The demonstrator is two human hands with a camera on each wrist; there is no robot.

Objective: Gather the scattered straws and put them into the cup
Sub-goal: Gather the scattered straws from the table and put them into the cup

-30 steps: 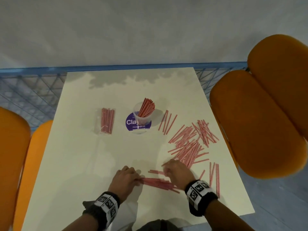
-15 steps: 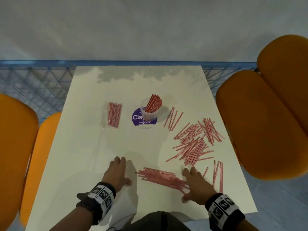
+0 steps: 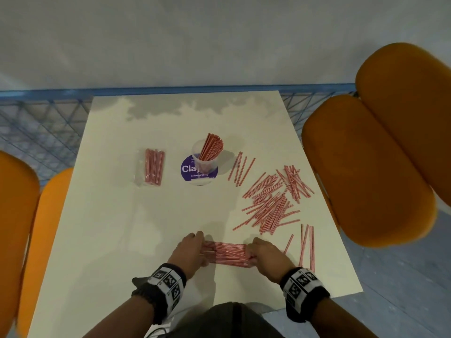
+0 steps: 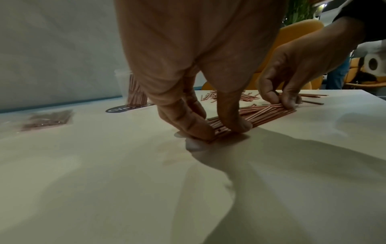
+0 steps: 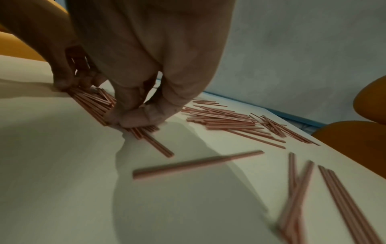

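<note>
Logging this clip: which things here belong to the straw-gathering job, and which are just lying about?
Job: bundle of straws pinched between left hand and right hand; scattered straws; cup already holding some.

Lying about: bagged straws, purple sticker, orange chairs.

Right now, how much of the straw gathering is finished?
Done: one batch already stands in the cup.
In hand: the left hand and right hand pinch the two ends of a bundle of straws that lies on the table.
Left: the large scattered pile and a few loose straws at the right.
</note>
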